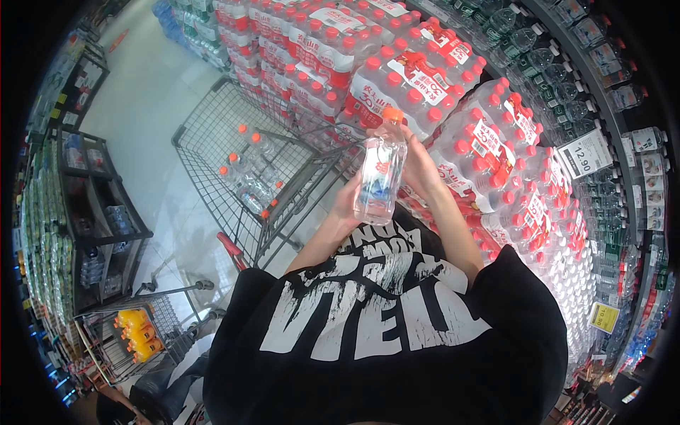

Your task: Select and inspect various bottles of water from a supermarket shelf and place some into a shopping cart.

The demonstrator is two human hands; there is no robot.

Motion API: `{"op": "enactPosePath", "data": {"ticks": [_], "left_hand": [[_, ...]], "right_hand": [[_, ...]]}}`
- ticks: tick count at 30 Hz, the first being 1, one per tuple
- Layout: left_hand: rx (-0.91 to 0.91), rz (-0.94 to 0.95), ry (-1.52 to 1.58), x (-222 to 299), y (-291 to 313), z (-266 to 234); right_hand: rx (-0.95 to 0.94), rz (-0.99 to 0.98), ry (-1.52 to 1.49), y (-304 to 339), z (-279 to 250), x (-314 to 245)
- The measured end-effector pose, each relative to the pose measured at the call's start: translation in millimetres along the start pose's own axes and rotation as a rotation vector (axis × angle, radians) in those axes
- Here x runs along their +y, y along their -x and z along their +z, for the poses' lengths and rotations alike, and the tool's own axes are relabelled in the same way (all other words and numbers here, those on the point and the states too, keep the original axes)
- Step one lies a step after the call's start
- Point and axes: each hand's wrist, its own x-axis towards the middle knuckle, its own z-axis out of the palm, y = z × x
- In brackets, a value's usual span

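Observation:
A clear water bottle (382,166) with an orange cap is held upright in front of my chest. My left hand (347,202) is closed on its lower left side, partly hidden behind the bottle. Along the upper right side, my right hand (419,164) grips the same bottle, with its fingers mostly out of sight behind it. Left of my hands stands a wire shopping cart (205,159) with a red handle. Inside it lie several clear bottles (256,166) with orange-red caps.
Shrink-wrapped packs of red-capped bottles (418,78) are stacked close ahead and to the right. Bottle shelves (630,212) with price signs line the far right. At left are a dark shelf rack (106,191) and another cart (170,319) holding orange-yellow bottles, near a person's legs.

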Motion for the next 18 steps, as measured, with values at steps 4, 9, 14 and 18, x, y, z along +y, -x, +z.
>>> {"op": "enactPosePath", "data": {"ticks": [4, 9, 14, 18], "left_hand": [[0.119, 0.163, -0.285, -6, 1, 5], [0.159, 0.112, -0.385, -5, -2, 20], [0.074, 0.139, -0.501, -2, -6, 16], [0.058, 0.149, -0.566, -9, -9, 23]], "right_hand": [[-0.017, 0.008, 0.046, 2, 8, -4], [-0.022, -0.009, 0.072, 3, 7, -6], [0.075, -0.082, 0.407, 8, 14, -19], [0.355, -0.015, 0.498, 11, 27, -27]]}}
